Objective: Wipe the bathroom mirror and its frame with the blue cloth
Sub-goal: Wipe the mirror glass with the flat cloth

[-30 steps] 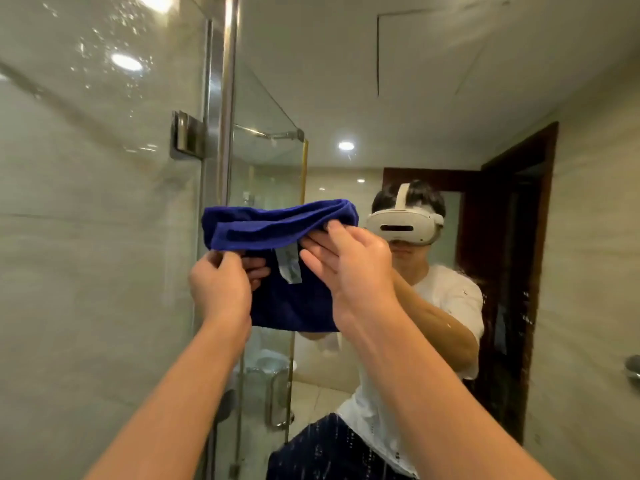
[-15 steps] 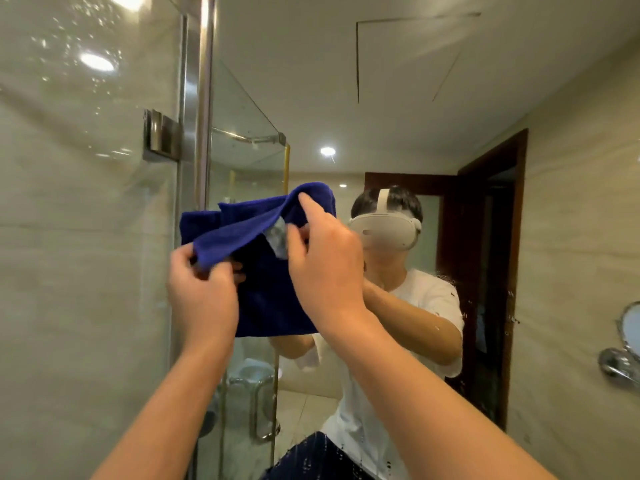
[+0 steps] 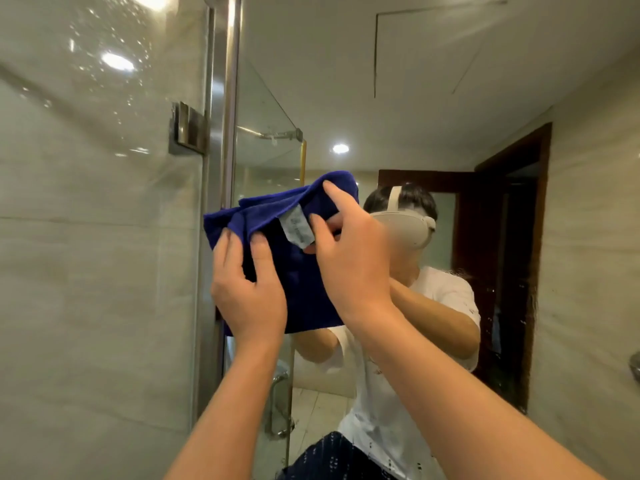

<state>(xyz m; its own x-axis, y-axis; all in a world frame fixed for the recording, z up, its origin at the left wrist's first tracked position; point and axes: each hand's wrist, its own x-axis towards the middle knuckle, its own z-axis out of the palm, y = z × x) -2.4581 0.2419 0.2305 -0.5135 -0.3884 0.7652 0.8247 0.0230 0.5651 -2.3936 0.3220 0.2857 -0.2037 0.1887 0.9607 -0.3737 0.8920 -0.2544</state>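
Holding the blue cloth (image 3: 298, 289) up at chest height in front of the bathroom mirror (image 3: 433, 98), near its left edge beside the chrome frame strip (image 3: 230, 98). Left hand (image 3: 247, 292) curled round the cloth's lower left side, thumb on the near face. Right hand (image 3: 349, 258) pinching the folded top edge, forefinger up on the fold, thumb next to the pale care label (image 3: 297, 228). Looks like refolding into a pad, not wiping yet; cannot tell whether the cloth touches the glass. To do this well: tuck the label inside so only soft pile meets the mirror, square the layers into a flat pad filling one palm, then press flat and work in overlapping passes from the top down, finishing along the frame strip. Water spots dotting the mirror at lower right (image 3: 491, 306) and droplets on the shower glass panel (image 3: 104, 81) to the left, so likely much wiping left. Risk: a loose hanging corner dragging streaks across wiped glass
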